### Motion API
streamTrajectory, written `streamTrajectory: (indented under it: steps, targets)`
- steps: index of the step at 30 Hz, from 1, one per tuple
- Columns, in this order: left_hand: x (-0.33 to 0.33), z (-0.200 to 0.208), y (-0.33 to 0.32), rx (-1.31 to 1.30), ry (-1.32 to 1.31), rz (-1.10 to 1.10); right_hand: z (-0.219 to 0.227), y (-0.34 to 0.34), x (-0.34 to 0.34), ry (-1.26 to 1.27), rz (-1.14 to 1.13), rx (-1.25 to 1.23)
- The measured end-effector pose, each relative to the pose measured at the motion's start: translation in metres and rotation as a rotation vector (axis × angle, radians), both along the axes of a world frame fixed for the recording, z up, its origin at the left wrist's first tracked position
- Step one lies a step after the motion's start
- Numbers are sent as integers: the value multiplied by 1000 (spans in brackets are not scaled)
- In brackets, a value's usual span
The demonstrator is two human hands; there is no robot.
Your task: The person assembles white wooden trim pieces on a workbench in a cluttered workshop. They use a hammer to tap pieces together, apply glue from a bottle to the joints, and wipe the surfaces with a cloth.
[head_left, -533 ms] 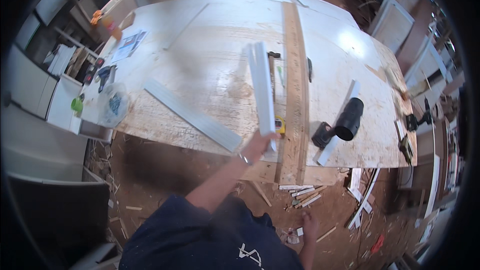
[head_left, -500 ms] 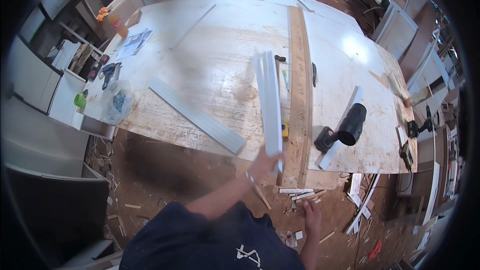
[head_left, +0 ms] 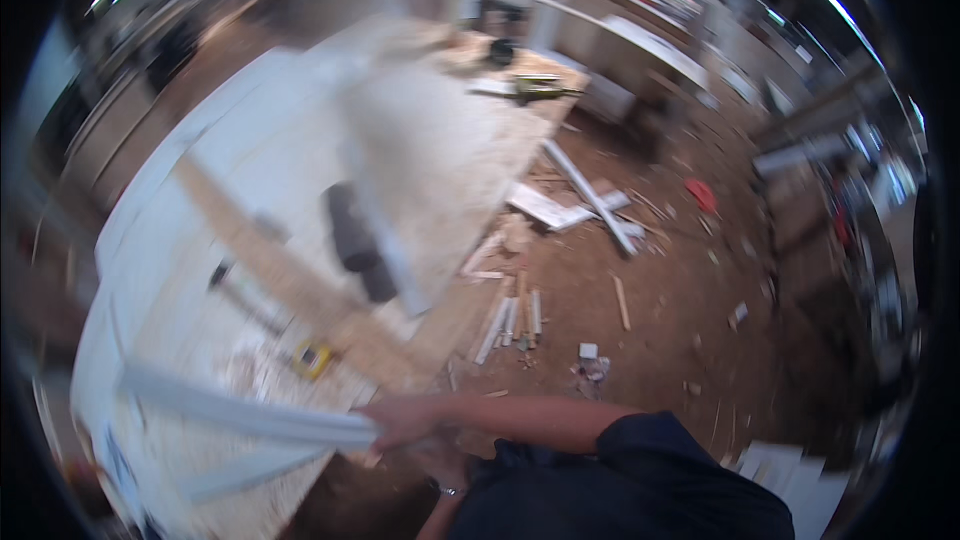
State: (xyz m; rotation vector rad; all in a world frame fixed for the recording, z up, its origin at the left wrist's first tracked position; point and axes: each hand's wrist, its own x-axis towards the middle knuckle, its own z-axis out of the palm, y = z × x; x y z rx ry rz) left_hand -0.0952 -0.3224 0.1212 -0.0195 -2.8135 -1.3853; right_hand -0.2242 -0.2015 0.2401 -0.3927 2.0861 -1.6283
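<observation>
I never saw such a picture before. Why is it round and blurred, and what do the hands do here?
There is no machine. A person wears a wide fisheye camera on the head, looking down, so straight edges bend. The dark sleeve at the bottom is the person's own. The right hand closes its grip on the end of a long white strip over a pale workbench. The left hand is just below, mostly hidden, so its grip is unclear. On the bench lie a wooden plank, a dark cylinder and a small yellow thing. Wood scraps litter the floor.
</observation>
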Motion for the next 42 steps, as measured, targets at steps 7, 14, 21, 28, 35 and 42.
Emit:
streamTrajectory:
  steps: [7, 14, 21, 28, 35, 42]
  targets:
    - [-21, 3, 116, 322, -37, -476, 84, 158, 102, 172, -328, 35]
    - [110, 69, 368, 265, 24, -1220, 69, 375, 322, 131, -874, 39]
    - [242, 138, 628, -116, -313, -2214, 76, 567, 536, 12, -1248, 342]
    - [324, 223, 840, -267, -151, -2452, 15, 733, 666, -179, -1357, 609]
    - [380, 131, 1155, -706, -317, -2517, 36, 991, 735, -149, -1042, 1134]
    - [466, 112, 1347, -364, -594, -2483, 65, 1201, 822, -53, -918, 1240]
